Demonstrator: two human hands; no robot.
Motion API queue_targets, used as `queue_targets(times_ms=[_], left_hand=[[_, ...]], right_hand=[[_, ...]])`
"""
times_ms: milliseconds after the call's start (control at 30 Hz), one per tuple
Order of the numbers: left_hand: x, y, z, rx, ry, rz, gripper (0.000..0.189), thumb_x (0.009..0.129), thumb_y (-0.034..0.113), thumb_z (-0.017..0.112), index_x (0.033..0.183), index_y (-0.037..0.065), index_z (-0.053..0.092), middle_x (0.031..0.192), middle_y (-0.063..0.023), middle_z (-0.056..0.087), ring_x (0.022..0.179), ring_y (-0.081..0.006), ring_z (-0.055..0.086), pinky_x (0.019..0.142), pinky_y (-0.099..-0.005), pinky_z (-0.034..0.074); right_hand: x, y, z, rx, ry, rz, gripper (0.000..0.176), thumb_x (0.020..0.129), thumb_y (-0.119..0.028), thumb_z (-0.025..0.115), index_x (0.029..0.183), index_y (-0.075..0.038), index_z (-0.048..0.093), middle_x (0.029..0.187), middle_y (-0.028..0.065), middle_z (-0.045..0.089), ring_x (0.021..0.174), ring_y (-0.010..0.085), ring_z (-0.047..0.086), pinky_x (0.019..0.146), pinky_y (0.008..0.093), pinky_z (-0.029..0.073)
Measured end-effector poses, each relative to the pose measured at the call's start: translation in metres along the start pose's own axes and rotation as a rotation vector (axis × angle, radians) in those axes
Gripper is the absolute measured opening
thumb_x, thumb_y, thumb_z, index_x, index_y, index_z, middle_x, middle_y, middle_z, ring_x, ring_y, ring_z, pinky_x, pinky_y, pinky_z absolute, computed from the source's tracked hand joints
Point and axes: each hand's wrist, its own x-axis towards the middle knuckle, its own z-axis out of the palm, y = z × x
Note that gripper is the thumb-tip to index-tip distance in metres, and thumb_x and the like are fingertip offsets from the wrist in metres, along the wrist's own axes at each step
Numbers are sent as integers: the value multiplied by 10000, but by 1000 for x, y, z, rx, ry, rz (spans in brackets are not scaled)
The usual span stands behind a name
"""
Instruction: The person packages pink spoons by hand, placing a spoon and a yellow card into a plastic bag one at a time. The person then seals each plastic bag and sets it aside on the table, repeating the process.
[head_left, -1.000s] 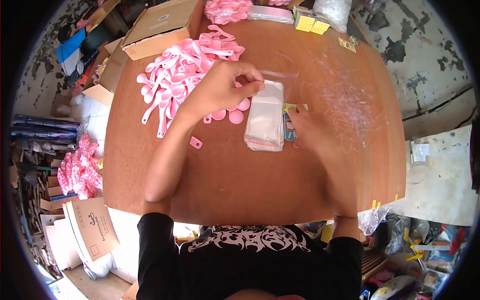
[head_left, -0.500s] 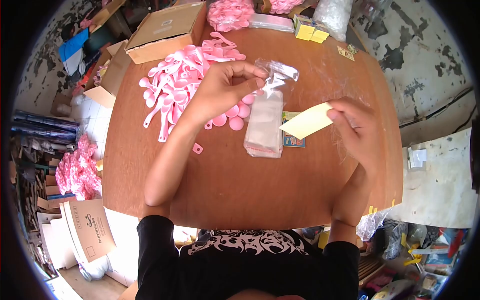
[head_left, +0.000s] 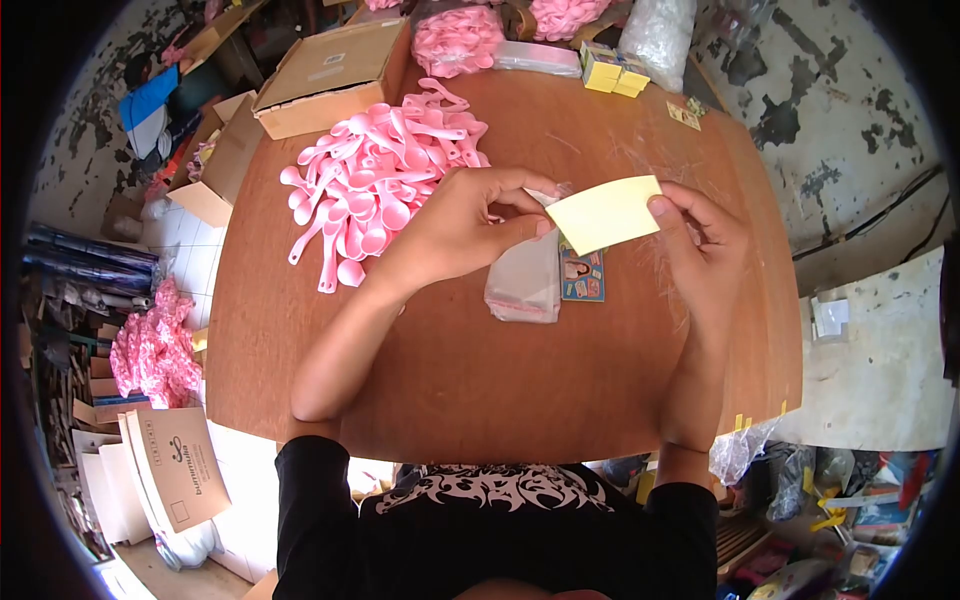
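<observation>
My right hand (head_left: 706,238) pinches the right end of a pale yellow card (head_left: 606,216) between thumb and fingers. Facing it, my left hand (head_left: 462,228) is closed on a clear plastic bag (head_left: 566,189), mostly hidden behind the fingers and the card. The card's left end reaches the left fingertips, overlapping the bag. Below the hands, a stack of clear plastic bags (head_left: 522,288) lies on the wooden table (head_left: 520,390). Beside this stack is a printed card (head_left: 584,280), partly covered from view by the yellow one. Pink plastic scoops (head_left: 365,165) are heaped left of my left hand.
A closed cardboard box (head_left: 335,68) stands at the table's back left. Along the back edge are a bag of pink scoops (head_left: 458,42), a flat clear pack (head_left: 538,60), yellow card stacks (head_left: 614,72) and a bulky plastic bag (head_left: 660,38). A person in blue (head_left: 150,105) is at far left.
My left hand has moved down and slightly right with the bag. The yellow card has been raised a little and turned, and its left end now meets the left fingertips.
</observation>
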Motion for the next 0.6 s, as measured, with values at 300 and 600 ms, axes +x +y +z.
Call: queue_targets(times_ms=[300, 600], left_hand=[[-2, 3, 8, -45, -46, -2, 290, 907, 52, 677, 1186, -17, 639, 931, -74, 715, 840, -89, 653, 684, -212, 517], [-5, 5, 12, -114, 37, -20, 265, 917, 12, 650, 1175, -51, 638, 1023, -95, 699, 915, -121, 665, 780, -253, 554]], right_hand=[[-5, 2, 19, 50, -78, 23, 103, 884, -53, 699, 949, 27, 691, 867, 85, 726, 757, 113, 680, 664, 242, 525], [-4, 1, 28, -43, -285, -143, 126, 860, -47, 710, 980, -7, 711, 931, 90, 703, 787, 148, 662, 719, 276, 530]])
